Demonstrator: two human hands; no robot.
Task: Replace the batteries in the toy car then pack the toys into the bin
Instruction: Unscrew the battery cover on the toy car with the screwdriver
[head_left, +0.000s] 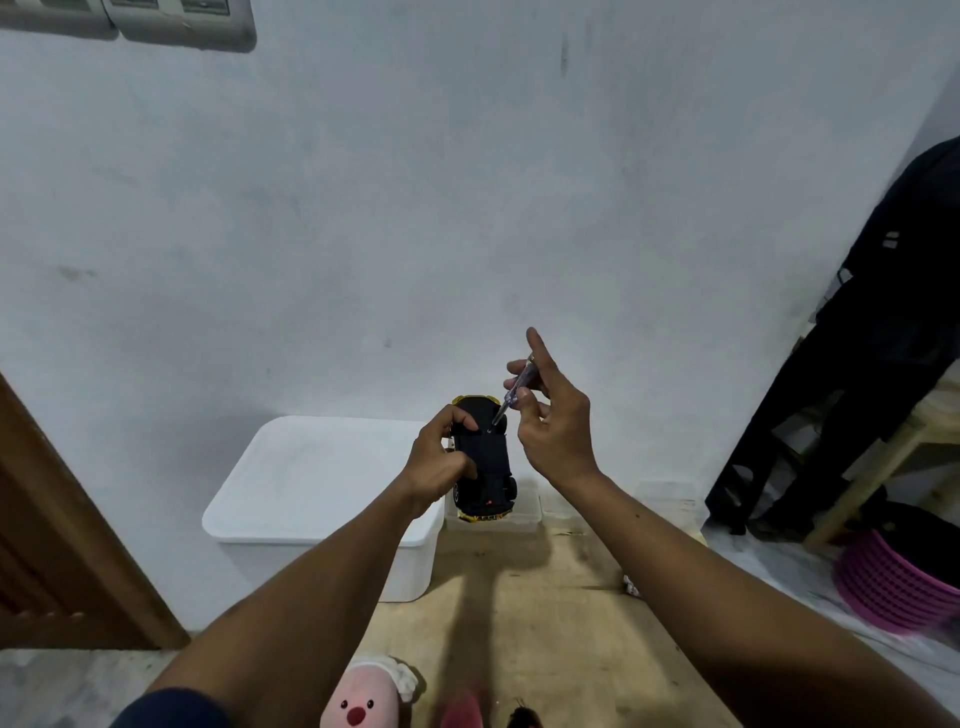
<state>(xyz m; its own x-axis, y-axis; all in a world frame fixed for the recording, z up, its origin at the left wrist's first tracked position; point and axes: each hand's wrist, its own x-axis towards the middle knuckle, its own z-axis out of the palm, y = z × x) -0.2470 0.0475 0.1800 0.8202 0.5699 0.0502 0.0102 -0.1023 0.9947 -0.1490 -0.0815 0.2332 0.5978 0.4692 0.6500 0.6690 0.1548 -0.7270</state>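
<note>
Up in mid-air, the left hand (441, 462) grips the black toy car with yellow trim (483, 457) around its side, underside facing the camera, while the right hand (553, 426) at the car's two o'clock pinches a slim translucent purple screwdriver (514, 392) between thumb and fingers, index finger pointing up, its tip set on the car's underside. Behind the car, at nine o'clock, sits the white rectangular plastic bin (322, 499) on the floor by the wall, with a small clear plastic box (524, 514) just beside it. Lower, at six o'clock, a pink plush toy with a red nose (361, 701) lies on the tan wooden floor (545, 623), and a purple slatted plastic basket (893, 587) stands at four o'clock.
</note>
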